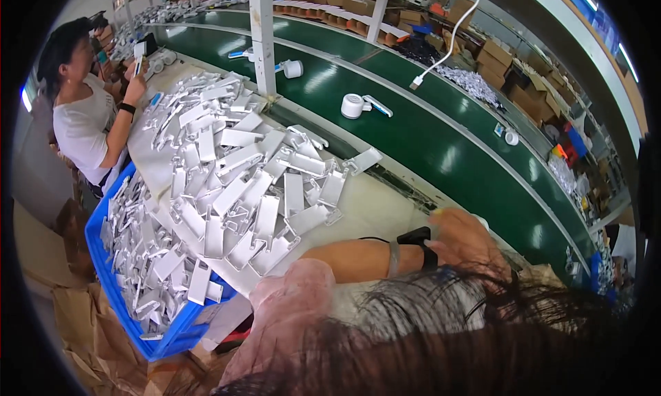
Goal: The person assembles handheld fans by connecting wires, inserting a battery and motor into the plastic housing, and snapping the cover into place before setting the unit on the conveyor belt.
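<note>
From the pink sleeve [292,293] my left forearm reaches right across the pale worktop, a dark band and a clear band round its wrist. My left hand [471,248] is beyond the bands at the worktop's right side, its fingers bent. Loose hair covers its lower part, and whatever it holds is hidden. A bit of something white shows just past the fingers. My right hand cannot be made out apart from the left here. To the left of the forearm lies a big heap of white plastic channel-shaped parts [237,186].
A blue crate [172,348] full of similar white parts stands against the worktop's left edge. Beyond the worktop runs a green conveyor belt [413,131] carrying a white round device with a handle [354,106]. A white post [262,38] rises between them; a cable [451,48] hangs overhead. A co-worker [86,121] is at far left.
</note>
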`<state>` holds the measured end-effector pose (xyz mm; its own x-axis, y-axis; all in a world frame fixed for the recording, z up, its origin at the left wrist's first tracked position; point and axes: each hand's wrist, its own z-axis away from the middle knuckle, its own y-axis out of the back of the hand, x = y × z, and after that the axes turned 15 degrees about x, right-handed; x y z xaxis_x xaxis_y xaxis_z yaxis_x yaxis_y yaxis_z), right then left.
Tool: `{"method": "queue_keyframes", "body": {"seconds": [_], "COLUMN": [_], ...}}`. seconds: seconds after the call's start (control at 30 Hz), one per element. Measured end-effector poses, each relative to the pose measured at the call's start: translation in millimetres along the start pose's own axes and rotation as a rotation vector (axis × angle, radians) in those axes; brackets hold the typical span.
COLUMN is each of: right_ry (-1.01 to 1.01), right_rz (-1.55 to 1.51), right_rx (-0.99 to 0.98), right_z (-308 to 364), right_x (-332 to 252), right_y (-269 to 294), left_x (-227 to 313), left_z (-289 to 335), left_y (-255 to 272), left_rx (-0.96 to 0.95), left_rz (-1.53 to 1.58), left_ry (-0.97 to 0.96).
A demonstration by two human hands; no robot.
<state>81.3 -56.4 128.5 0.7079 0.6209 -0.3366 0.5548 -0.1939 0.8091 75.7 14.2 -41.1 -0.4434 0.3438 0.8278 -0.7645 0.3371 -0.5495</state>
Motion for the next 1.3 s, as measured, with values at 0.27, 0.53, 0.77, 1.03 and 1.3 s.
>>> {"method": "queue_keyframes", "body": {"seconds": [0.27,0.53,0.77,1.03,1.3], "right_ry": [0.319,0.279,0.238,-0.237,-0.855], "right_rz": [0.307,0.325,0.434,0.142,0.219], "right_rx": [-0.144,-0.067,-0.117,0.500,0.485], "right_z": [-108,-124,-122,6,198], "right_x": [68,96,87,32,75], "right_y": [-179,-205,-194,-23,-25], "left_x": [-9,-12,-41,-4,26], "left_z": [-20,128,-27,-24,-9], "left_y": [39,235,109,21,17], "left_rx": [0.103,0.096,0.062,0.052,0.118], "left_rz": [-0.022,-0.085,-0.179,-0.165,0.120], "left_ry": [-0.214,-0.369,-0.473,-0.128,0.097]}}
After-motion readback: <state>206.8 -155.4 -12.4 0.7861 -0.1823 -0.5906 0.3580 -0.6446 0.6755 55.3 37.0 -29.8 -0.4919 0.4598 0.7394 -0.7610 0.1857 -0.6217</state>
